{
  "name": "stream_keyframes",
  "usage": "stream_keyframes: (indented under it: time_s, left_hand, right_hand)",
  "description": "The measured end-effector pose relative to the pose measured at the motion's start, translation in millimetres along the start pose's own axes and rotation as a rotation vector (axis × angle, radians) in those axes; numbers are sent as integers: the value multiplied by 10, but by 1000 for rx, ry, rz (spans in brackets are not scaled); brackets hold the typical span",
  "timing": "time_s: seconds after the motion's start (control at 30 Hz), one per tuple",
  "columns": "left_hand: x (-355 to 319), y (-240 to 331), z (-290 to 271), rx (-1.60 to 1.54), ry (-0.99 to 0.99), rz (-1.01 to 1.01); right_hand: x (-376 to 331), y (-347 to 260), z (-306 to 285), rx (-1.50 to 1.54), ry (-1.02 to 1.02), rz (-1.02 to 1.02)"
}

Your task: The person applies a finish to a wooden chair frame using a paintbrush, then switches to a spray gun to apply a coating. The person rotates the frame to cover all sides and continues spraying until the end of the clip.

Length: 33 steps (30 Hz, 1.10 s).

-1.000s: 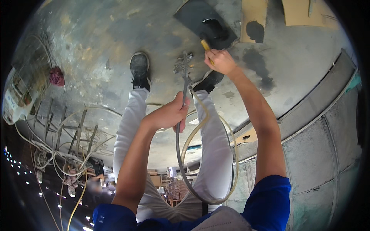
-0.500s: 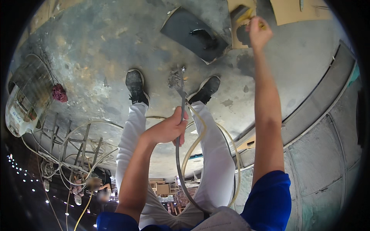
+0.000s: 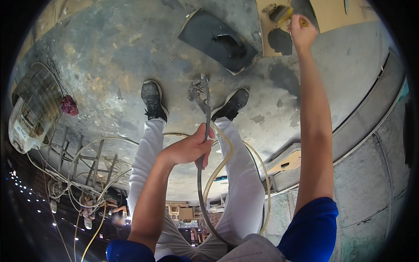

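a flat, yellow-handled brush with dark bristles [image 3: 283, 16] is gripped by the right hand [image 3: 304, 34], over the tan cardboard strip [image 3: 265, 43] right of the black, rectangular, glossy-patched sheet [image 3: 203, 32]. below the sheet, the left hand's [image 3: 185, 148] fingers curl round a slim grey hose [image 3: 200, 179]. the strip's edge lies just beside the sheet; stained grey floor [image 3: 100, 52] stretches left of it.

1. White trousers [image 3: 243, 183]: long legs, creased cloth, seam lines meeting near the crotch.
2. Blue sleeves [image 3: 310, 227]: short, plain, one each side of the trousers' top; forearms [image 3: 316, 144] bare.
3. Black shoes [image 3: 235, 102]: at the trousers' hems, paler sole edges.
4. Grey fabric [image 3: 255, 251]: by the trousers' waist, dashed stitch-like line; garment type unclear.
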<state>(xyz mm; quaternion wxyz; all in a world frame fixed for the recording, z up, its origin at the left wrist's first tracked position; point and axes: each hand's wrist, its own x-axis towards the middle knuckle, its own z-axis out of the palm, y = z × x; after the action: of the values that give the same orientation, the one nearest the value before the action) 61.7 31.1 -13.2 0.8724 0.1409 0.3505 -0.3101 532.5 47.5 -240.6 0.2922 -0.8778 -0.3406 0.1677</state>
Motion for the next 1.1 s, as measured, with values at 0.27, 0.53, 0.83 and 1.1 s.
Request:
stream_keyframes:
  time_s: [0.27,0.53,0.83,1.1]
  left_hand:
    - [-32,0,-6,15,-6,3]
    - [-37,12,-34,43,3,-6]
    - [-73,37,-55,66,1,4]
    - [-45,51,-35,61,-6,3]
  right_hand:
    - [49,-57,-37,-294,-198,-222]
    - [45,39,-200,55,-135,134]
    - [45,313,-470,442,-97,404]
    - [-464,-74,-244,254,-4,434]
